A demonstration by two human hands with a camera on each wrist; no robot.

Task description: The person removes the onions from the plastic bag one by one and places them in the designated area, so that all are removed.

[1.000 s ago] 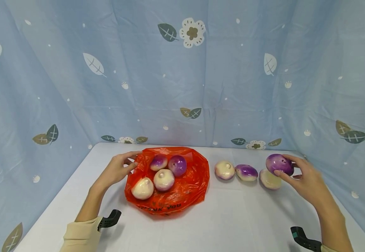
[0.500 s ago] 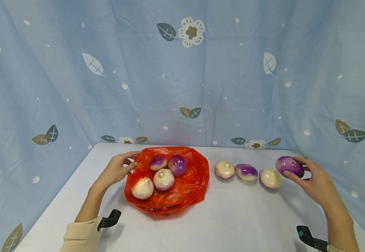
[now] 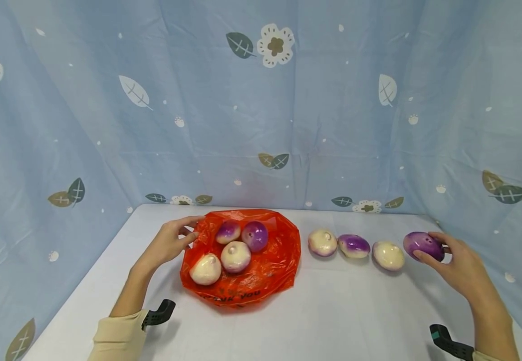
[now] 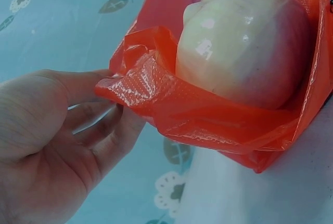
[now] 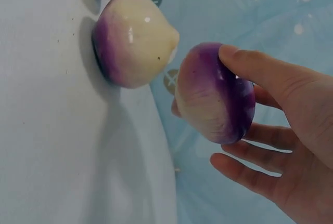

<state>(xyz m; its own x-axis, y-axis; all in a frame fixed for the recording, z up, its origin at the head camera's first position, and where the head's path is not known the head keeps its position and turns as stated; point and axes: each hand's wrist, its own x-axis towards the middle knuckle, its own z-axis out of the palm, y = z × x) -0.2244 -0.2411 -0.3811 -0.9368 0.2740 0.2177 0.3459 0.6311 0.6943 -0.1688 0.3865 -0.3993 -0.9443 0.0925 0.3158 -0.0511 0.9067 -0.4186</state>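
Observation:
My left hand [image 3: 167, 243] pinches the left edge of a red plastic bag [image 3: 267, 273], which lies spread open on the table. Several glossy white-and-purple onions [image 3: 236, 257] sit in it. In the left wrist view, the bag's crumpled rim [image 4: 138, 81] is caught between thumb and fingers, close beside a large onion [image 4: 244, 44]. At the far right, my right hand [image 3: 464, 268] grips a purple onion [image 3: 420, 245] between thumb and fingers. The right wrist view has this onion [image 5: 213, 94] raised off the table, its pale side showing and some fingertips hidden behind it.
Right of the bag, three onions stand in a row: a pale one [image 3: 322, 243], a purple-topped one [image 3: 354, 246] and another pale one [image 3: 388, 255] nearest my right hand. Blue patterned curtain [image 3: 342, 125] hangs behind and beside the white table [image 3: 333, 321].
My right hand has moved right and slightly down with the purple onion, away from over the last pale onion, now fully visible. The left hand and bag have stayed put.

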